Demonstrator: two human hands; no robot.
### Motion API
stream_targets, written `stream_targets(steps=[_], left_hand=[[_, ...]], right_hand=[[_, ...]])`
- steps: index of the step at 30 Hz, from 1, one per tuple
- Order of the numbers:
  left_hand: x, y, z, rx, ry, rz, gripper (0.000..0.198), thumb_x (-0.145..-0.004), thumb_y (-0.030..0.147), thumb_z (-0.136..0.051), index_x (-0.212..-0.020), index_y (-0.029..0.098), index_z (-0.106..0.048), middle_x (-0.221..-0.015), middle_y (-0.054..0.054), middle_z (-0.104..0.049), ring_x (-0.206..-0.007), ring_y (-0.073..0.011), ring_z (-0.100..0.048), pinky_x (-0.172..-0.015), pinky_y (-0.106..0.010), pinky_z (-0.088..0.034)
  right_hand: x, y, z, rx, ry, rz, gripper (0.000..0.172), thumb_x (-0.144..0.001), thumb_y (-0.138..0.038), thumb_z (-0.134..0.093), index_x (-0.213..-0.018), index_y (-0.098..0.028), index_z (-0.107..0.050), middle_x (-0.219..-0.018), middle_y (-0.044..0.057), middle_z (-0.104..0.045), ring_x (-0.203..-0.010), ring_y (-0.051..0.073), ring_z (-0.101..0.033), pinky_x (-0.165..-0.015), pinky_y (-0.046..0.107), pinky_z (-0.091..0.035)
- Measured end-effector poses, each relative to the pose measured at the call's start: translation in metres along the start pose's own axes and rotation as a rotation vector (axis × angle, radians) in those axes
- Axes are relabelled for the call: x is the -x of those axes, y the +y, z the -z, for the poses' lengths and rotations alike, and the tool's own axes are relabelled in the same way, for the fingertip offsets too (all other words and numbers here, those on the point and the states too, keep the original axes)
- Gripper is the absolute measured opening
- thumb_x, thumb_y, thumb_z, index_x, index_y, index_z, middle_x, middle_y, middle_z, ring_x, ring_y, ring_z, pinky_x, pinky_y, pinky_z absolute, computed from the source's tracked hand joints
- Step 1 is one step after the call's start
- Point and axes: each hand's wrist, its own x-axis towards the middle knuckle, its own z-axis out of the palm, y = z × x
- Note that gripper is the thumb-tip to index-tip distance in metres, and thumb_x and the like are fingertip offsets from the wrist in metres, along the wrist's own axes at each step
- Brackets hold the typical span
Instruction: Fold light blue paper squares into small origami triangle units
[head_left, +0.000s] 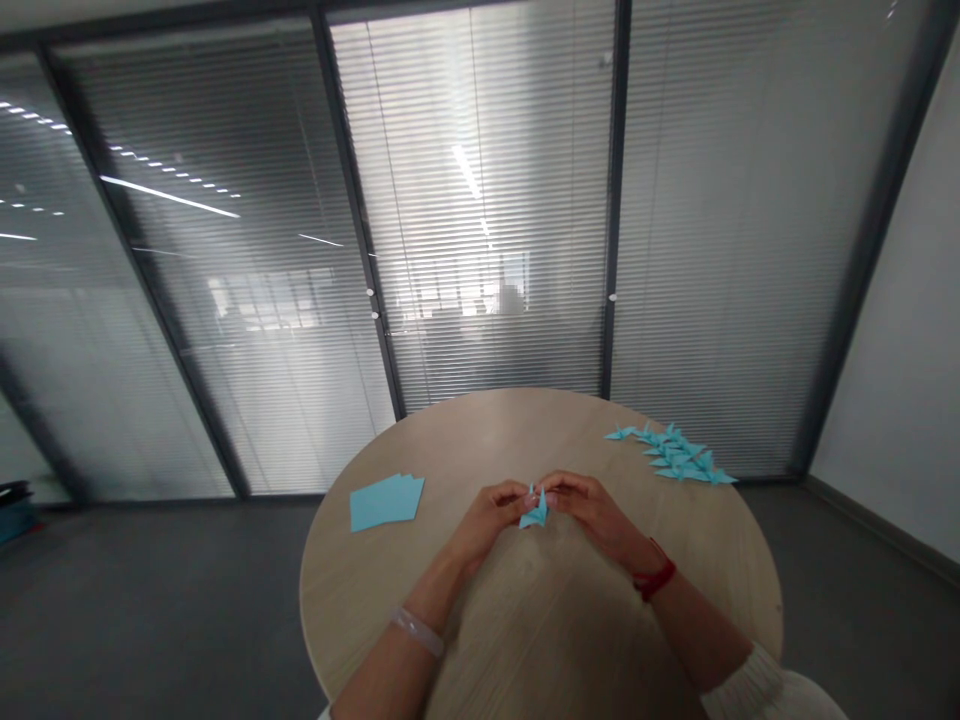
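A small folded piece of blue paper [535,513] with pointed parts is held between my two hands above the middle of the round table. My left hand [491,515] pinches it from the left with thumb and fingers. From the right, my right hand [589,505] grips its upper part, the fingertips close to those of my left hand. Some of the paper's upper edge is hidden by the fingertips. A stack of flat blue sheets [386,502] lies to the left of my left hand.
Several folded blue paper cranes [679,453] stand grouped at the table's right rear edge. The round wooden table [517,415] is close to a glass wall with blinds [495,200]. At the far left, a dark and blue object [16,512] is near the floor.
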Motion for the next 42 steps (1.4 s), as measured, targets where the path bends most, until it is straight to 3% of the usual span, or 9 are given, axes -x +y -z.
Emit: stream_targets(steps=[12, 18, 24, 29, 42], left_hand=[[0.002, 0.001, 0.001, 0.017, -0.079, 0.001, 0.03, -0.071, 0.041, -0.068, -0.07, 0.011, -0.064, -0.067, -0.001, -0.056, -0.064, -0.0109, -0.048, -0.063, -0.023, -0.035], [0.001, 0.0, 0.003, -0.061, -0.05, -0.016, 0.032, -0.072, 0.043, -0.067, -0.072, 0.011, -0.064, -0.066, 0.0, -0.055, -0.063, -0.01, -0.048, -0.063, -0.022, -0.038], [-0.005, -0.007, 0.006, -0.175, 0.012, 0.013, 0.037, -0.067, 0.047, -0.069, -0.073, 0.011, -0.064, -0.068, -0.001, -0.056, -0.064, -0.0115, -0.051, -0.062, -0.024, -0.043], [-0.01, -0.015, 0.01, -0.252, 0.055, 0.005, 0.04, -0.063, 0.051, -0.069, -0.068, 0.012, -0.063, -0.064, 0.0, -0.055, -0.059, -0.011, -0.051, -0.058, -0.024, -0.044], [-0.015, -0.025, 0.01, -0.441, 0.101, -0.015, 0.046, -0.066, 0.059, -0.061, -0.062, 0.014, -0.059, -0.052, 0.004, -0.044, -0.051, -0.0094, -0.042, -0.052, -0.021, -0.036]], right_hand=[[0.001, -0.003, -0.002, -0.012, -0.028, 0.002, 0.017, -0.078, -0.033, -0.066, -0.084, -0.017, -0.066, -0.086, 0.003, -0.064, -0.081, 0.017, -0.057, -0.077, 0.028, -0.044], [-0.001, 0.001, 0.0, 0.035, 0.002, -0.017, 0.018, -0.077, -0.032, -0.067, -0.088, -0.018, -0.063, -0.084, 0.002, -0.064, -0.079, 0.016, -0.059, -0.075, 0.027, -0.046], [-0.004, 0.007, 0.001, 0.396, 0.049, 0.136, 0.009, -0.08, -0.026, -0.059, -0.085, -0.019, -0.063, -0.086, 0.003, -0.063, -0.085, 0.017, -0.059, -0.082, 0.03, -0.045], [-0.003, 0.008, -0.001, 0.654, 0.081, 0.268, 0.009, -0.082, -0.019, -0.055, -0.083, -0.02, -0.063, -0.084, 0.002, -0.062, -0.082, 0.016, -0.057, -0.078, 0.03, -0.045], [-0.003, 0.017, -0.003, 0.868, 0.131, 0.408, 0.008, -0.086, -0.021, -0.052, -0.086, -0.021, -0.06, -0.083, 0.004, -0.06, -0.083, 0.019, -0.054, -0.076, 0.033, -0.045]])
